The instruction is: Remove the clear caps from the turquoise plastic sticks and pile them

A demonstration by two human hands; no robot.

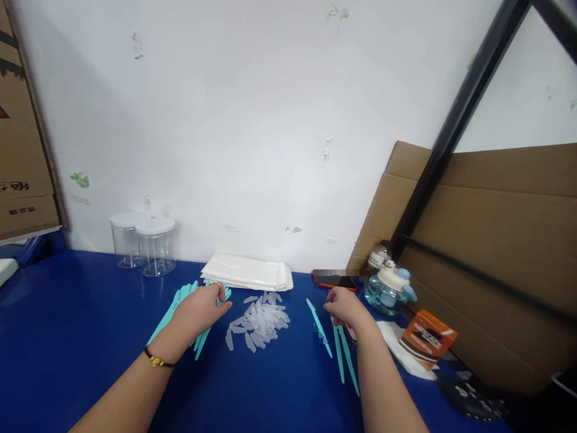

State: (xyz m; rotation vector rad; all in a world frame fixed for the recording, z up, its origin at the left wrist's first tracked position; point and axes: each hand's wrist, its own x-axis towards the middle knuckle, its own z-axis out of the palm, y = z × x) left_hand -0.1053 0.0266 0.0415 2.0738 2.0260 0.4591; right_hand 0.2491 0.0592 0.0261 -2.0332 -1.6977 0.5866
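My left hand (pixel 198 313) is over a bunch of teal plastic sticks (pixel 169 313) on the blue table, its fingers curled; what they hold, if anything, is hidden. Between my hands lies a pile of small translucent white pieces (pixel 261 322). My right hand (pixel 347 307) has bent fingers at the upper ends of two teal sticks (pixel 345 358); whether it grips them cannot be made out. Another teal stick (pixel 319 328) lies just left of that hand. Behind the pile is a stack of white plastic bags (pixel 246 272).
Two clear jars with white lids (pixel 156 249) stand at the back left. A phone (pixel 336 281), a teal bottle (pixel 388 291), an orange box (pixel 428 338) on white tissue and a black patterned item (pixel 469 398) are at the right. Cardboard (pixel 505 258) leans behind a black post.
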